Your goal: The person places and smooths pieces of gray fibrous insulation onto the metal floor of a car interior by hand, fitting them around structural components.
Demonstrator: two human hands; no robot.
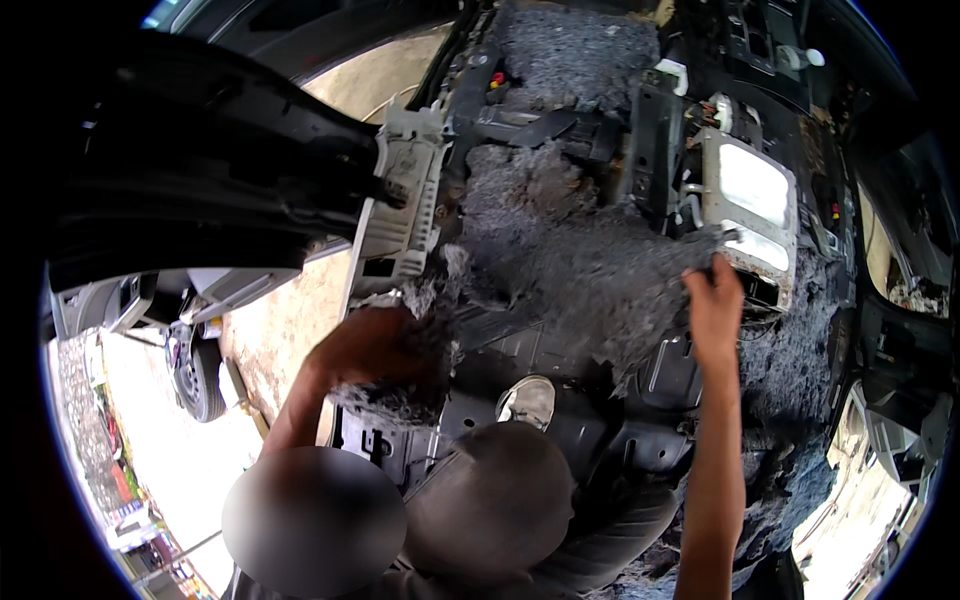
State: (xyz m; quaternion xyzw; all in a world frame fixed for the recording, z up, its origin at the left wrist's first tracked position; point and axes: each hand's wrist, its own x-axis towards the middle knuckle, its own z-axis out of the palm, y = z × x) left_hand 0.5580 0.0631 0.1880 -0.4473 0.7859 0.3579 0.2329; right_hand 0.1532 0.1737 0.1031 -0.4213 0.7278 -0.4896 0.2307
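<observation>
A torn sheet of grey fibrous felt padding lies across the middle of a stripped car floor, its edges ragged. My right hand pinches the right edge of this padding beside a metal box with a shiny top. On the left, my left hand is sunk in deep shadow among shaggy felt, curled into it next to the door sill; its fingertips are hidden. More loose felt hangs just below that hand. Bare dark metal floor shows under the padding's near edge.
A pale ribbed plastic sill trim runs along the left. A large black panel juts in from there. One light shoe stands on the floor pan, near a grey cloth-covered rounded shape. Outside stands a wheel.
</observation>
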